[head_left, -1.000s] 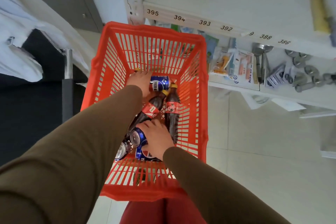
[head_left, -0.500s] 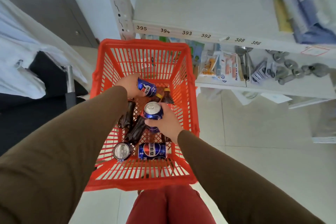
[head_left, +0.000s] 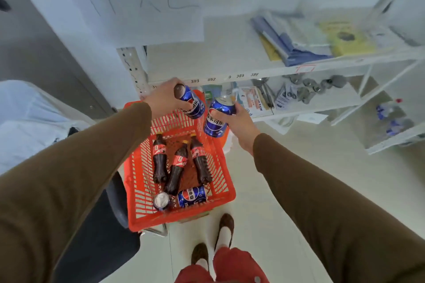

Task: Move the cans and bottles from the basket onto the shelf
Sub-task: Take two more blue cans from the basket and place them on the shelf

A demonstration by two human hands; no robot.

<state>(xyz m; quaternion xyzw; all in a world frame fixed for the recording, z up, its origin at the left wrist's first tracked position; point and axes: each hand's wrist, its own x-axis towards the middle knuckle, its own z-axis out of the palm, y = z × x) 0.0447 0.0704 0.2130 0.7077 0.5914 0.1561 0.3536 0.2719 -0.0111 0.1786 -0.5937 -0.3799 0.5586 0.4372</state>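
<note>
My left hand grips a blue cola can above the far end of the red basket. My right hand holds a second blue can just right of the first, over the basket's far right corner. Both cans hang in front of the white shelf with its numbered front edge. In the basket lie three dark cola bottles with red labels, plus two blue cans near its front wall.
Blue and yellow packets lie on the shelf's right part. The lower shelf holds boxes and metal utensils. A large paper sign hangs at the upper left. A dark chair stands left of the basket. My feet are on the pale floor.
Both hands have lifted their cans out of the basket and up toward the shelf edge. The view has tilted up, showing more of the shelf and the sign.
</note>
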